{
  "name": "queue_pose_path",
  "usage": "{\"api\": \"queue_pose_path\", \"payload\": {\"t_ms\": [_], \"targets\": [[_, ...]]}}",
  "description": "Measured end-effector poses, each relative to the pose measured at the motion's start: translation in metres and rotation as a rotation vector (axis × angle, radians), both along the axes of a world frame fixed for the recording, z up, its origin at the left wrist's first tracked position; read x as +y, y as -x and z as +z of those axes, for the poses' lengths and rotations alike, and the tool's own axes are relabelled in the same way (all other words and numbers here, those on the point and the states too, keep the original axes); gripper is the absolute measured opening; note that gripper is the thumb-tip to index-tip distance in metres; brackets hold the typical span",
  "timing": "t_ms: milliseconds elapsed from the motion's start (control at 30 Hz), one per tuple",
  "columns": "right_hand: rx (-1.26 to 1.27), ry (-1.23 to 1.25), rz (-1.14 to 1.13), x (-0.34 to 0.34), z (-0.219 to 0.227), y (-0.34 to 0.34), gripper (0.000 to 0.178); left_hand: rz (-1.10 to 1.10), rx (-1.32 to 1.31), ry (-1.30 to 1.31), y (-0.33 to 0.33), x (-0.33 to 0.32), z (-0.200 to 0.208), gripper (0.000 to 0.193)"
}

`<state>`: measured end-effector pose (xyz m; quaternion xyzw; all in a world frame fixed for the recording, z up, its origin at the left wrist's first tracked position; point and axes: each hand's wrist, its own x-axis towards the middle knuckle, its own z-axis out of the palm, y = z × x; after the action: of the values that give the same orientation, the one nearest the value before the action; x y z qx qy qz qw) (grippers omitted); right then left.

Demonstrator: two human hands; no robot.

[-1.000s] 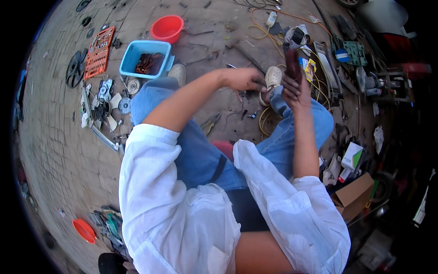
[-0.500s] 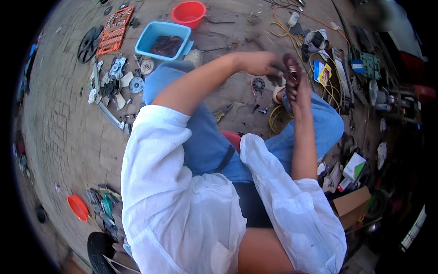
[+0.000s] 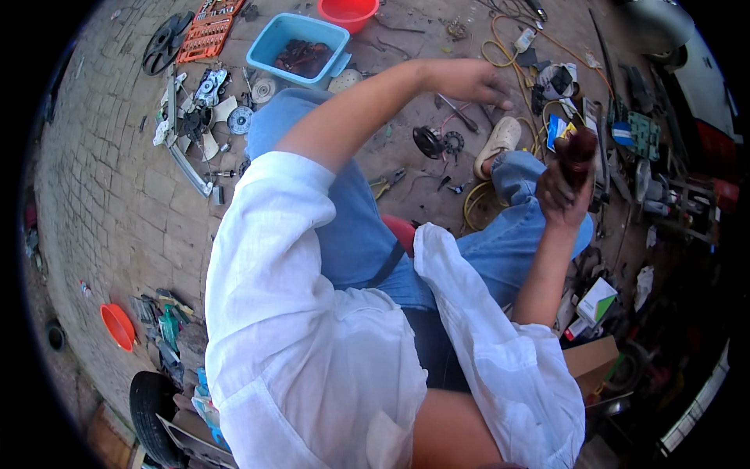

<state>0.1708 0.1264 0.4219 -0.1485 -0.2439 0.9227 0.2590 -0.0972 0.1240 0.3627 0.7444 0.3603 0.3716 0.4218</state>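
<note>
My right hand (image 3: 564, 191) is raised over my right knee. Its fingers wrap round a dark reddish-brown rounded part (image 3: 576, 155), blurred, whose kind I cannot make out. My left hand (image 3: 478, 84) reaches out above the ground with fingers extended and nothing visible in them. Below it lies a long-handled tool (image 3: 459, 115). Between my feet are a spoked black disc (image 3: 453, 142) and a shiny black round part (image 3: 427, 142). Pliers (image 3: 388, 184) with yellowish handles rest nearer to me.
A blue basin (image 3: 262, 56) with dark parts inside stands beyond my left knee, near a red basin (image 3: 348, 11) and an orange socket set (image 3: 209, 35). Dismantled fan parts (image 3: 201, 117) lie left. Yellow cable (image 3: 500, 59) and a cardboard box (image 3: 590, 364) are right.
My right hand has moved right and nearer to me with the reddish-brown part. My left hand is now apart from it. A black round part now shows beside the spoked disc.
</note>
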Motion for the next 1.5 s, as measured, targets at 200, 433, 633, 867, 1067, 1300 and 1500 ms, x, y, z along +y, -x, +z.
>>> {"api": "queue_pose_path", "payload": {"t_ms": [200,433,633,867,1067,1300,1500], "targets": [[0.114,0.016,-0.108,0.009,0.014,-0.006,0.058,0.017,-0.044,-0.094,-0.016,-0.012,0.03,0.033],[0.199,-0.043,-0.119,0.001,0.04,0.001,0.058,-0.053,-0.151,-0.125,-0.023,-0.005,0.041,0.031],[-0.33,-0.307,-0.008,-0.005,0.027,-0.01,0.066,0.027,-0.125,-0.079,-0.007,-0.009,0.044,0.029],[-1.181,-0.959,-0.029,-0.005,0.021,0.018,0.033,-0.025,-0.017,-0.161,-0.004,-0.023,0.071,0.029],[-0.774,-0.545,-0.601,-0.001,0.019,0.053,0.044,0.102,-0.135,-0.14,-0.026,-0.03,0.063,0.035],[-0.29,-0.067,0.011,0.001,0.009,0.027,0.045,-0.174,0.025,0.375,-0.005,-0.024,0.015,0.039],[-1.189,-0.75,0.68,-0.027,-0.02,0.03,0.039,-0.244,0.257,0.281,-0.011,-0.021,-0.008,0.037]]}}
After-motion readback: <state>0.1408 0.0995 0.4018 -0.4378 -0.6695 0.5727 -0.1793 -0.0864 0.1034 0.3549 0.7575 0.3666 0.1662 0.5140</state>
